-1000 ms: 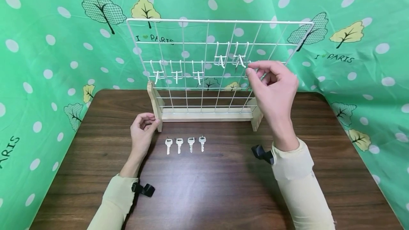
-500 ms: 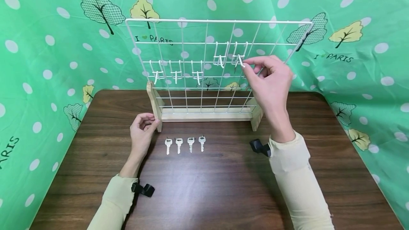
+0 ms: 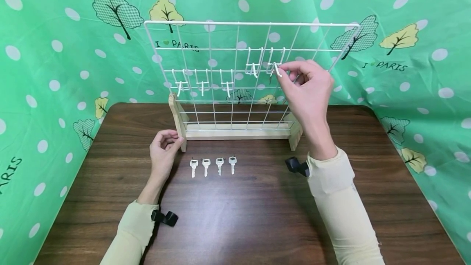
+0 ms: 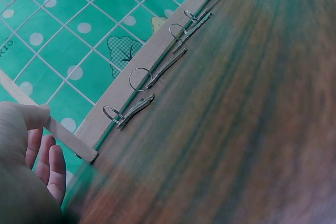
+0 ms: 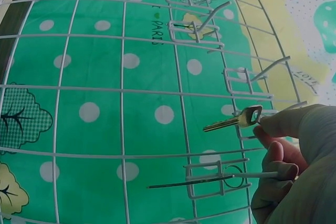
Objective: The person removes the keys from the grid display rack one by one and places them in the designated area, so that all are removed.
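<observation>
Pale wooden upright (image 3: 177, 111), left, is gripped by the left hand (image 3: 163, 151), presumably for steadiness; the right hand (image 3: 309, 87) pinches a small metal key (image 5: 229, 123) by a white wire hook (image 3: 277, 70), far right.

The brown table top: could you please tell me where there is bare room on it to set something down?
The table top is bare between the left sleeve and right sleeve, nearer the person than the four keys; also outside each sleeve. It is crowded where the keys lie before the rack's wooden base, beside the left hand.
</observation>
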### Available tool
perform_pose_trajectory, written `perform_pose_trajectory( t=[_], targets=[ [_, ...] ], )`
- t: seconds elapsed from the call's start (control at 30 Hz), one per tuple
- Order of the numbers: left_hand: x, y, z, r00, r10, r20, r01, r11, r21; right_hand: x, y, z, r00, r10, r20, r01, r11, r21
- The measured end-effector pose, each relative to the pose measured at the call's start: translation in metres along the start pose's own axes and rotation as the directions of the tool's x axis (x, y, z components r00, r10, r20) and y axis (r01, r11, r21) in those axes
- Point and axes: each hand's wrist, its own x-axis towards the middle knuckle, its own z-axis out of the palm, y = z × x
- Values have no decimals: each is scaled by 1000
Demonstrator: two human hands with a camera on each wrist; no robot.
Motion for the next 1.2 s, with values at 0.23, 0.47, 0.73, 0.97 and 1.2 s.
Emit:
perform_pose_trajectory(
  t=[0.23,0.47,0.73,0.97,1.2],
  targets=[
    [0,0,0,1000,-5,-3,5,1000,11,-1,-2,0,1000,5,6,-5,999,-40],
    [0,0,0,1000,-9,-7,9,1000,-1,-6,-5,-2,1000,-16,16,17,997,-77],
    [-1,0,0,1000,-5,-2,5,1000,-8,-13,-11,-7,1000,-17,-3,16,998,-56],
    [-1,0,0,1000,-6,0,6,1000,-14,-21,-14,-11,999,-33,-10,32,998,-59],
    [-1,0,-1,1000,-7,1,7,1000,-8,-26,-19,-13,998,-51,-24,50,998,-31]
  ],
)
